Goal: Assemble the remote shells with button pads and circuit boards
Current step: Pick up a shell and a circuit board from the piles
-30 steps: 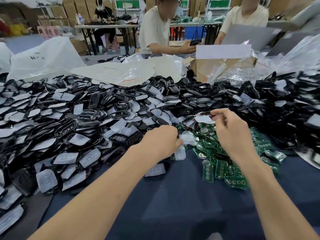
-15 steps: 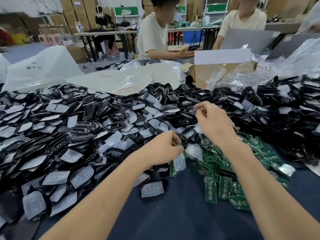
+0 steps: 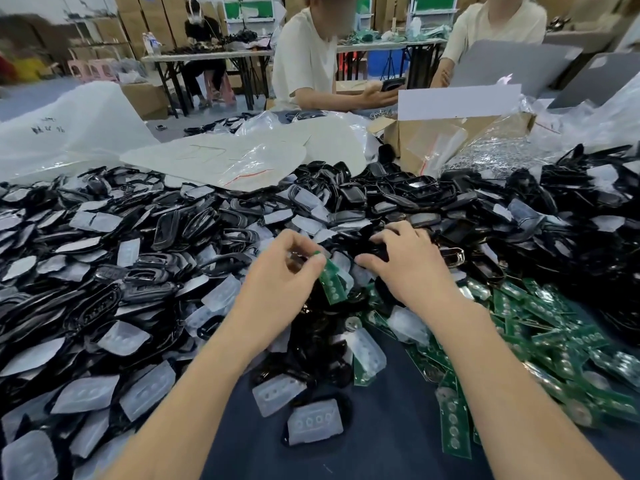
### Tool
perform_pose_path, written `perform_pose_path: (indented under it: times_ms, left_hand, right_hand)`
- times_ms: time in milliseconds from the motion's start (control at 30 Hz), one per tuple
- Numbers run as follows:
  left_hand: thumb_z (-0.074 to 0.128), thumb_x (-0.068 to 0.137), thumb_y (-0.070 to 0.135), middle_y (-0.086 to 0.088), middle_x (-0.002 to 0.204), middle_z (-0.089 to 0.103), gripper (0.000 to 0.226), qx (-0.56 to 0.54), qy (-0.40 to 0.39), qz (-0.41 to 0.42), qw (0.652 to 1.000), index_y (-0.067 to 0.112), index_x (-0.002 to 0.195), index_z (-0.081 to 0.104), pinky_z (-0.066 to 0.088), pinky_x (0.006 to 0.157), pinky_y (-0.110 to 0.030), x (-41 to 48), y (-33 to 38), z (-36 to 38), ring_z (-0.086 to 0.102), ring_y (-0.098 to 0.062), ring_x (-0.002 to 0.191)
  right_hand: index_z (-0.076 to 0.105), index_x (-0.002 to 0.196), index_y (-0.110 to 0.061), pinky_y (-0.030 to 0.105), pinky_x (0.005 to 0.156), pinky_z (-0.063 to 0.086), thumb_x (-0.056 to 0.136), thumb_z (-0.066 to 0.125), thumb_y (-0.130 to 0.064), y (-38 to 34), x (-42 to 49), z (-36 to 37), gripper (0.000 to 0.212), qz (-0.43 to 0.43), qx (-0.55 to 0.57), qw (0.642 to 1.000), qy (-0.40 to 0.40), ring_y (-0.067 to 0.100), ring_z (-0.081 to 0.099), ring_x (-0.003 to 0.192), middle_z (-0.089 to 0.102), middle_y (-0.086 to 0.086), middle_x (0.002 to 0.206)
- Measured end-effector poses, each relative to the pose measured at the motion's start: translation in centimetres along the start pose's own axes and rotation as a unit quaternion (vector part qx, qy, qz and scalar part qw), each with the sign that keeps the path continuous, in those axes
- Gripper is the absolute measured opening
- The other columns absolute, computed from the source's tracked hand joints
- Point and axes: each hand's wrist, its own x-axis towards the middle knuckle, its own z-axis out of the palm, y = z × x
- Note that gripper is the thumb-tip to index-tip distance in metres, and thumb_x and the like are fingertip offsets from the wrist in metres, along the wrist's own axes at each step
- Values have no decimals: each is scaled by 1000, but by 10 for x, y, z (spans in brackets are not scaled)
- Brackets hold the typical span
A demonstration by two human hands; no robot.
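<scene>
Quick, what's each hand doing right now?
Left hand: pinches a green circuit board.
Right hand: grips a black shell.

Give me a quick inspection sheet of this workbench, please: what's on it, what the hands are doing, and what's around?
Surface: dark blue table cover, mostly buried under parts.
Job's things: heap of black shells, translucent button pads scattered through it, green circuit boards piled at right.
Clutter: plastic bags, open cardboard box at the far edge.
Hands: left hand pinches one circuit board; right hand curls its fingers round a black shell in the heap.
Cables: nothing seen.
Surroundings: two seated people opposite, stacked cartons behind.
</scene>
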Motion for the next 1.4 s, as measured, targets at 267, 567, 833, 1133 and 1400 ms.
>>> perform_pose_path:
  times_ms: [267,567,833,1133,1400]
  left_hand:
    - [65,99,21,8,78,66,7,-215,92,-18,972,21,106,65,53,56,-25,0,-10,-10,62,-11,66]
    - [64,98,15,6,81,72,11,-307,91,-29,947,16,106,71,57,62,-23,-4,-11,-7,69,-13,73]
    - [65,97,15,4,83,72,10,-343,64,-37,937,13,106,69,59,67,-26,-5,-7,-3,71,-17,76]
    - [68,94,12,-5,87,74,8,-274,84,-9,958,12,102,66,61,70,-29,-11,0,4,71,-15,76]
    - [67,96,12,7,87,73,7,-227,112,-3,968,18,99,64,58,71,-20,-13,0,5,75,-14,78]
  right_hand:
    - [59,130,-25,40,98,40,95,60,-52,5,-14,-6,44,-1,-27,998,59,27,44,119,49,4,125]
    - [57,117,-30,41,106,35,94,66,-47,8,-18,-14,30,52,-1,998,28,26,44,113,51,-1,111]
    - [58,103,-21,16,48,47,102,61,-23,-7,-27,-28,3,3,375,927,22,5,64,54,72,-4,75]
    - [54,137,-14,19,73,57,104,48,4,-31,-31,-2,39,-5,582,797,-160,15,75,81,73,8,100]
    - [69,123,-18,16,80,57,102,54,0,-42,-35,8,31,-21,605,791,-92,13,75,97,79,0,105]
